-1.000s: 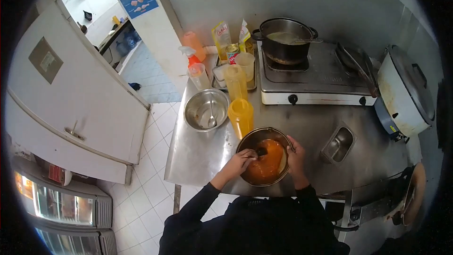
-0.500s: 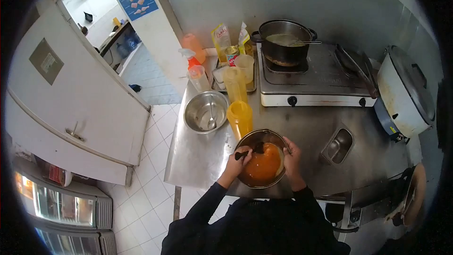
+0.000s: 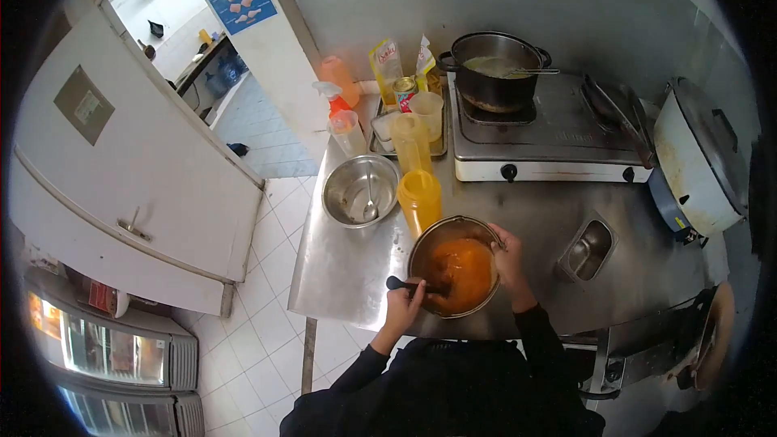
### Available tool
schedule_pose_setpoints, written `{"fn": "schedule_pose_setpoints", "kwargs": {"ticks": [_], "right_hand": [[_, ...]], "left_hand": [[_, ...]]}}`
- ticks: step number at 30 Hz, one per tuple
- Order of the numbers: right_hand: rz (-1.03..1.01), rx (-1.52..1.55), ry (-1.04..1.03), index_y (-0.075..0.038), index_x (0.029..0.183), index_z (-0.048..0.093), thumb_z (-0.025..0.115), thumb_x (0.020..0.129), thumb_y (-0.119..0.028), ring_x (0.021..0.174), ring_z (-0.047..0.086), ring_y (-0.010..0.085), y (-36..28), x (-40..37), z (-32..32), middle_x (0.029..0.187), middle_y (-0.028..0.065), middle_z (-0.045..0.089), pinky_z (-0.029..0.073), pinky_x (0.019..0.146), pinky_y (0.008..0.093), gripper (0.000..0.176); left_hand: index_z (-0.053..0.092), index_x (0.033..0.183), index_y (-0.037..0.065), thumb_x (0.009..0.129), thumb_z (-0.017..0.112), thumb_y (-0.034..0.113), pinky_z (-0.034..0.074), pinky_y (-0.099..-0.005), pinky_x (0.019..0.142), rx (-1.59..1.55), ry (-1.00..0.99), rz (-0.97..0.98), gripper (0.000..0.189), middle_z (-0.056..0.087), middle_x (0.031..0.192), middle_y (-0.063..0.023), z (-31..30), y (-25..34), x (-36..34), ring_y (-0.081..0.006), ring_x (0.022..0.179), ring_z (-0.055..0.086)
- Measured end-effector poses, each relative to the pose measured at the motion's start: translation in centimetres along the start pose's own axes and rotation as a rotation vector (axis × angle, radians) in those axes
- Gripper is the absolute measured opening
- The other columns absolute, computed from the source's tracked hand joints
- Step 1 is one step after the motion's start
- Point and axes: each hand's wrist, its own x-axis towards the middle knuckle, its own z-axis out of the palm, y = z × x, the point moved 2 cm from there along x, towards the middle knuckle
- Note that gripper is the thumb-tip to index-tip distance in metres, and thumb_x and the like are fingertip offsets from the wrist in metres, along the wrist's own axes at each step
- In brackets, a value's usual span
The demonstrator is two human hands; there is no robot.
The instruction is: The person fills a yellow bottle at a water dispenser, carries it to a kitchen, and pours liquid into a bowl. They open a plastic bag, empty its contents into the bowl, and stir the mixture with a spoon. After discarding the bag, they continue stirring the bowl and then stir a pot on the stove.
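A round metal pot with orange liquid in it is at the front edge of the steel counter. My left hand is closed round the black handle of a utensil, whose far end dips into the liquid. On the pot's right rim, my right hand grips with its fingers over the edge. Just behind the pot stands a yellow plastic bottle, with a paler yellow container behind it. A steel bowl holding a spoon sits to the left.
A black pot with a ladle stands on the gas stove at the back. Right of that is a large lidded white pot. A small steel container lies on the counter. Spray bottle and packets stand back left.
My left hand has moved down and left at the pot, and the utensil's handle now points further left. The whole view has shifted slightly. My right hand still holds the rim.
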Motion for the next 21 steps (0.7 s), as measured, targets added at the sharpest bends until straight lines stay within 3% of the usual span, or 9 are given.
{"fn": "schedule_pose_setpoints", "kwargs": {"ticks": [2,4,6,8,10,12,13,16,21], "right_hand": [[0.030,0.012,-0.032,0.003,0.108,0.048,0.039,0.078,0.009,0.091,0.053,0.0183,-0.5,0.6,-0.2,0.101,0.0126,0.055,0.041,0.079,0.0268,0.032],[0.057,0.025,-0.068,0.003,0.107,0.048,0.040,0.077,0.009,0.093,0.053,0.0201,-1.5,1.2,-0.3,0.101,0.0139,0.055,0.040,0.081,0.0280,0.032],[0.070,0.078,-0.179,0.003,0.107,0.049,0.038,0.076,0.011,0.089,0.054,0.0183,-2.2,1.5,-0.2,0.098,0.0118,0.057,0.041,0.078,0.0278,0.034],[0.068,0.085,-0.184,0.003,0.106,0.050,0.038,0.075,0.012,0.087,0.055,0.0177,-1.7,2.0,-0.1,0.097,0.0110,0.057,0.042,0.077,0.0277,0.034],[0.066,0.093,-0.187,0.004,0.104,0.050,0.038,0.074,0.012,0.085,0.055,0.0172,-2.3,2.2,-0.1,0.096,0.0102,0.058,0.042,0.076,0.0276,0.034],[0.009,-0.031,-0.269,0.003,0.103,0.052,0.038,0.073,0.013,0.084,0.055,0.0170,-3.3,1.9,-0.3,0.096,0.0101,0.058,0.042,0.075,0.0269,0.034],[0.010,-0.031,-0.267,0.003,0.103,0.052,0.038,0.073,0.013,0.084,0.055,0.0170,-3.3,1.8,-0.3,0.096,0.0101,0.058,0.042,0.075,0.0269,0.034],[-0.033,-0.047,-0.306,0.003,0.103,0.052,0.037,0.072,0.013,0.084,0.055,0.0164,-3.1,1.6,-0.3,0.095,0.0105,0.058,0.042,0.074,0.0263,0.035],[0.089,0.028,-0.266,0.003,0.101,0.053,0.038,0.070,0.014,0.083,0.055,0.0154,-3.2,1.3,-0.1,0.093,0.0102,0.059,0.041,0.075,0.0256,0.036]], "left_hand": [[0.057,0.075,-0.004,0.082,0.049,0.015,0.044,-0.0242,0.050,-0.016,-0.003,0.021,0.021,0.059,0.062,-0.0105,0.8,-0.6,-0.3,-0.0141,0.056,0.058],[0.060,0.073,-0.004,0.081,0.051,0.017,0.044,-0.0269,0.059,-0.127,-0.107,-0.051,0.023,0.061,0.079,-0.0117,1.4,0.7,-0.3,-0.0188,0.070,0.059],[0.060,0.075,-0.003,0.081,0.051,0.017,0.044,-0.0268,0.061,-0.137,-0.166,-0.020,0.022,0.060,0.079,-0.0125,1.9,1.9,0.0,-0.0204,0.070,0.059],[0.059,0.081,0.000,0.080,0.052,0.015,0.043,-0.0274,0.058,-0.072,-0.200,0.222,0.016,0.060,0.071,-0.0099,3.2,2.3,0.2,-0.0197,0.066,0.058],[0.059,0.082,0.001,0.079,0.053,0.014,0.044,-0.0287,0.059,-0.070,-0.259,0.205,0.014,0.059,0.074,-0.0110,3.9,4.2,0.5,-0.0212,0.067,0.058],[0.058,0.082,0.002,0.076,0.057,0.012,0.045,-0.0302,0.061,-0.058,-0.233,0.264,0.011,0.058,0.077,-0.0109,4.9,4.9,0.7,-0.0224,0.069,0.058],[0.057,0.081,0.001,0.074,0.057,0.006,0.044,-0.0290,0.060,-0.109,-0.099,0.424,0.009,0.056,0.078,-0.0126,5.4,5.3,1.1,-0.0242,0.068,0.056],[0.055,0.078,0.001,0.073,0.058,0.006,0.044,-0.0294,0.060,-0.159,-0.034,0.450,0.008,0.056,0.076,-0.0123,6.3,5.3,2.7,-0.0246,0.069,0.056],[0.053,0.074,0.000,0.073,0.059,0.005,0.044,-0.0293,0.060,-0.051,0.057,0.490,0.008,0.055,0.076,-0.0126,5.2,4.9,4.7,-0.0255,0.068,0.055]]}}
